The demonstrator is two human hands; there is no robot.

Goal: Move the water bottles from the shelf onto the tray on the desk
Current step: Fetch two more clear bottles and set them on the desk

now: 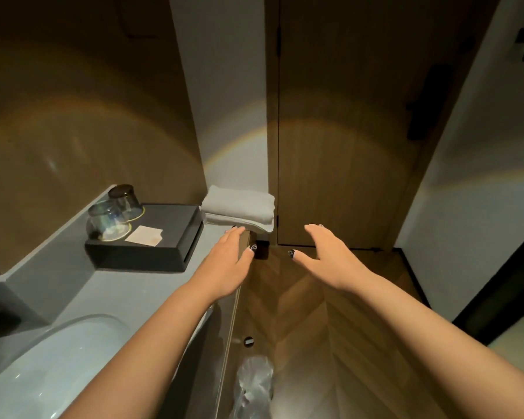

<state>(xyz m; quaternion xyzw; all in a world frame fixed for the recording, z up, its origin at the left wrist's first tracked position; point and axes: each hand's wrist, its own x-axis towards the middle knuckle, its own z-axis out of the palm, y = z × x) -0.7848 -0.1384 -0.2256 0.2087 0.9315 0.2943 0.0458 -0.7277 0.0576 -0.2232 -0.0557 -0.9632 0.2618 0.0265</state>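
Observation:
No water bottle, shelf or desk shows in the head view. My left hand (231, 261) reaches forward with straight fingers over the right end of a grey counter (152, 294), close to a stack of folded white towels (239, 210). My right hand (327, 255) is stretched out over the wooden floor (309, 313), fingers straight, holding nothing. A black tray-like box (152, 246) on the counter carries two upturned glasses (112, 219) and a white card (144, 235).
A white basin (52, 367) fills the lower left. A wooden door (345, 146) stands ahead, with white walls beside it. Below the counter's edge sits a bin lined with a clear plastic bag (253, 385). A small round doorstop (248, 341) is on the floor.

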